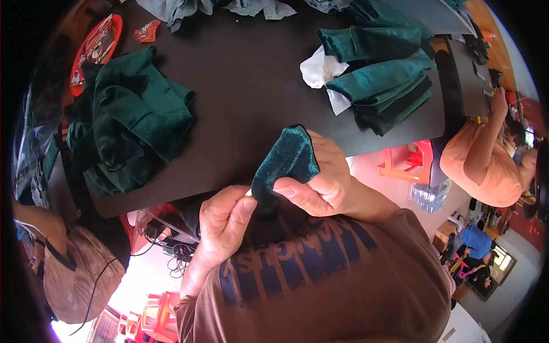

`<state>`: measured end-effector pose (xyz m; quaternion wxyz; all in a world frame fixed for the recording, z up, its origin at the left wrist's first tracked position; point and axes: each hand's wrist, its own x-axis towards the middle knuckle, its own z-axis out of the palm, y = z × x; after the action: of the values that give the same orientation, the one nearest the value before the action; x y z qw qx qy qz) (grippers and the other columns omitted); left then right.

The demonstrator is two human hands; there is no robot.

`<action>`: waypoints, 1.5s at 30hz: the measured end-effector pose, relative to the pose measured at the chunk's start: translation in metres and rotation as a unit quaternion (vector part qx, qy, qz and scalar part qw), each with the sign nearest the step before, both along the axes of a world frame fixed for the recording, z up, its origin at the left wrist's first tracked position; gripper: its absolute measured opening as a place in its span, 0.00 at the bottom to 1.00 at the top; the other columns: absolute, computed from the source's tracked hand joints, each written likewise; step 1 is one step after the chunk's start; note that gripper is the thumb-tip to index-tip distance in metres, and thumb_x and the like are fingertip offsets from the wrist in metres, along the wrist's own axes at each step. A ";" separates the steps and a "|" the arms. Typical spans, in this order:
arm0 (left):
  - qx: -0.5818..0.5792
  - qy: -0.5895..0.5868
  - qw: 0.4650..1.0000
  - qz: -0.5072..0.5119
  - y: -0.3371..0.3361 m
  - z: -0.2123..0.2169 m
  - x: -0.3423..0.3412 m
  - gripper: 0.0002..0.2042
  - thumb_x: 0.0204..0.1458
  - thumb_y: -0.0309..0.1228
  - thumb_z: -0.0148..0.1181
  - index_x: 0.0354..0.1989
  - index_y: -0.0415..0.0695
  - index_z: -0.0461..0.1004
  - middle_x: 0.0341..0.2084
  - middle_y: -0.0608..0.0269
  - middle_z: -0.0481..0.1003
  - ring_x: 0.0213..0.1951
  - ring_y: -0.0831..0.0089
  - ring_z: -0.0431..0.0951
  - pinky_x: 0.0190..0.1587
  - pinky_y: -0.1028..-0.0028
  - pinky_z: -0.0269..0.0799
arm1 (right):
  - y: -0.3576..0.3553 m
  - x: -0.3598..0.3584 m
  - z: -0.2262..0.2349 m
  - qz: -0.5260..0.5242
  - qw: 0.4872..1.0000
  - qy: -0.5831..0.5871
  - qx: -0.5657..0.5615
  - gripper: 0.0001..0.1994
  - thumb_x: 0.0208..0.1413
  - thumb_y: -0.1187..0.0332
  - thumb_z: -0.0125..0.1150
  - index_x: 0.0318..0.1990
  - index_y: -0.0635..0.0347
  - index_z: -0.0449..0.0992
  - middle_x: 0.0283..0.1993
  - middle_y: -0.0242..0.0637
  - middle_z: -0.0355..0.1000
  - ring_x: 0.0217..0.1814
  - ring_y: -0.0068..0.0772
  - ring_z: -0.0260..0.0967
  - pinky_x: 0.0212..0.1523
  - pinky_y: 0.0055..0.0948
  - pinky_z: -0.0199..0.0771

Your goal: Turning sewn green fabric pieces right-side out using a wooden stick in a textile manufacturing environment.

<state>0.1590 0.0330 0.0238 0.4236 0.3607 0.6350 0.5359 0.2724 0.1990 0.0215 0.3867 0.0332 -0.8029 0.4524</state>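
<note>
A small folded piece of dark green velvet fabric [286, 158] is held up in front of my chest. My right hand [327, 182] grips it, thumb on the near face and fingers behind. At the fabric's lower left corner my left hand [224, 220] is closed in a pinch of thumb and forefinger. A tiny pale tip shows between those fingertips, touching or very near the velvet; what it belongs to is hidden.
On the dark table [246, 86] lie a heap of green velvet [131, 114] at left and stacked velvet pieces [383, 80] beside crumpled white material [320, 68] at right. A red tray [117, 43] sits far left. Other people sit at both sides.
</note>
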 end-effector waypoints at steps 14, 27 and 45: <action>0.046 0.146 0.988 -0.025 0.004 -0.001 -0.004 0.06 0.48 0.24 0.57 0.32 0.34 0.72 0.23 0.54 0.73 0.24 0.63 0.73 0.29 0.73 0.68 | 0.002 0.004 0.019 0.011 0.974 -0.095 -0.207 0.19 0.57 0.56 0.48 0.41 0.67 0.71 0.28 0.42 0.66 0.28 0.38 0.64 0.30 0.31 0.62; 0.069 0.140 0.987 -0.030 0.003 -0.003 -0.001 0.07 0.49 0.27 0.58 0.32 0.36 0.72 0.23 0.56 0.73 0.24 0.64 0.73 0.29 0.73 0.67 | 0.005 0.002 0.009 -0.014 0.998 -0.061 -0.010 0.19 0.58 0.59 0.44 0.32 0.68 0.75 0.25 0.39 0.72 0.21 0.37 0.64 0.29 0.32 0.65; 0.046 -0.003 0.999 -0.010 -0.002 -0.002 0.004 0.09 0.52 0.30 0.56 0.34 0.35 0.73 0.24 0.59 0.74 0.25 0.73 0.72 0.31 0.77 0.67 | -0.001 0.001 0.004 -0.022 0.998 0.005 0.053 0.07 0.51 0.69 0.52 0.28 0.64 0.73 0.29 0.40 0.75 0.18 0.35 0.65 0.21 0.32 0.67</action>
<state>0.1631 0.0314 0.0217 0.4136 0.3844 0.6050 0.5614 0.2730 0.1985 0.0255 0.3983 0.0387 -0.8245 0.4002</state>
